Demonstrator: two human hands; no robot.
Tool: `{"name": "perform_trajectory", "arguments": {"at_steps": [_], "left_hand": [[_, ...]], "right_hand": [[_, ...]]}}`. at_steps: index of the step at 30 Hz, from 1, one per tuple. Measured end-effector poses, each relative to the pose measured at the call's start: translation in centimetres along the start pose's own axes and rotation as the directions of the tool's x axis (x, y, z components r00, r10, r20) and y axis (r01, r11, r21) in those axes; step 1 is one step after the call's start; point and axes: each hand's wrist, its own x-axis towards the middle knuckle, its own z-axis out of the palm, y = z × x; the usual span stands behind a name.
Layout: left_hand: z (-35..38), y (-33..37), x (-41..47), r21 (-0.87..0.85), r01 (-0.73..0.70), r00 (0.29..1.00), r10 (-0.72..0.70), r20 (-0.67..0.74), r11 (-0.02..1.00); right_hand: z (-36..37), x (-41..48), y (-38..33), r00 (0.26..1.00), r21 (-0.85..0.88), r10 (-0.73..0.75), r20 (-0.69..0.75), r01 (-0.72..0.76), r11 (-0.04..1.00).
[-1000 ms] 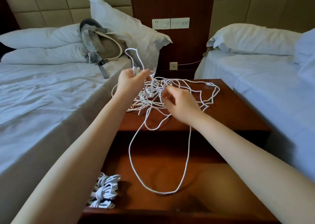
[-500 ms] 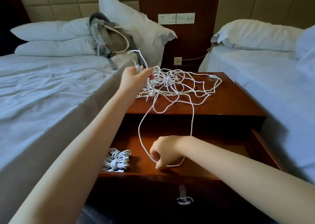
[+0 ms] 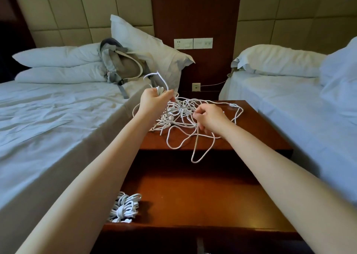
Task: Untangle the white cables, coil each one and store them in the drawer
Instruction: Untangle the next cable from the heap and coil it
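Text: none legible.
Wall plates (image 3: 193, 43): blank, no markings readable.
Cables (image 3: 185, 114): no labels readable.

Tangle of white cables (image 3: 183, 114): thin cord in many loose, crossing loops, heaped on the wooden surface (image 3: 260, 130). One gathered bunch is lifted in the left grip (image 3: 154, 101), with a loop arching above it. Right grip (image 3: 210, 118) pinches a strand; a long loop hangs over the front edge. Coiled cables (image 3: 125, 207): white bundles in the front-left corner of the open drawer (image 3: 202, 195).
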Motion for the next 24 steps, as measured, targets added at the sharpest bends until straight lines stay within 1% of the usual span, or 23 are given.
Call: {"name": "perform_trajectory", "arguments": {"at_steps": [2,4,6,8,10,11,13,15,19,21,24], "left_hand": [[0.6,0.3,1.0,-0.019,-0.014,1.000,0.014,0.002,1.000],[1.1,0.7,2.1,-0.037,-0.042,0.999,0.042,-0.005,0.998],[1.7,1.1,3.3,-0.023,-0.074,0.997,0.073,-0.036,0.997],[2.3,1.4,4.6,0.012,-0.101,0.992,0.102,-0.068,0.995],[2.8,1.5,6.0,0.065,-0.128,0.987,0.133,-0.092,0.990],[3.1,1.4,6.8,0.089,-0.137,0.984,0.146,-0.103,0.987],[3.5,1.1,8.1,0.116,-0.146,0.982,0.158,-0.104,0.982],[4.1,0.5,8.9,0.129,-0.142,0.986,0.151,-0.063,0.981],[5.3,-0.9,9.7,0.149,-0.135,0.991,0.135,0.015,0.980],[5.9,-1.4,9.9,0.163,-0.129,0.991,0.122,0.052,0.978],[6.5,-1.8,9.7,0.190,-0.106,0.990,0.087,0.108,0.976]], "right_hand": [[-1.0,1.7,0.0,0.992,0.107,0.028,-0.119,-0.016,0.994],[-1.9,3.9,0.2,0.973,0.246,0.090,-0.210,-0.036,0.969],[-2.6,6.3,0.5,0.948,0.405,0.176,-0.267,-0.055,0.913],[-3.2,8.5,0.8,0.917,0.527,0.251,-0.308,-0.055,0.848],[-3.6,10.6,1.5,0.884,0.611,0.313,-0.346,-0.041,0.790],[-3.7,11.4,2.2,0.866,0.624,0.338,-0.368,-0.039,0.780],[-3.3,12.9,3.9,0.830,0.598,0.384,-0.405,-0.077,0.798],[-2.7,13.9,6.0,0.803,0.548,0.423,-0.420,-0.147,0.823],[-1.7,14.4,10.0,0.790,0.469,0.492,-0.366,-0.301,0.831],[-1.5,14.5,11.2,0.787,0.419,0.493,-0.371,-0.331,0.845],[-1.6,14.7,11.5,0.794,0.301,0.436,-0.424,-0.330,0.895]]}}
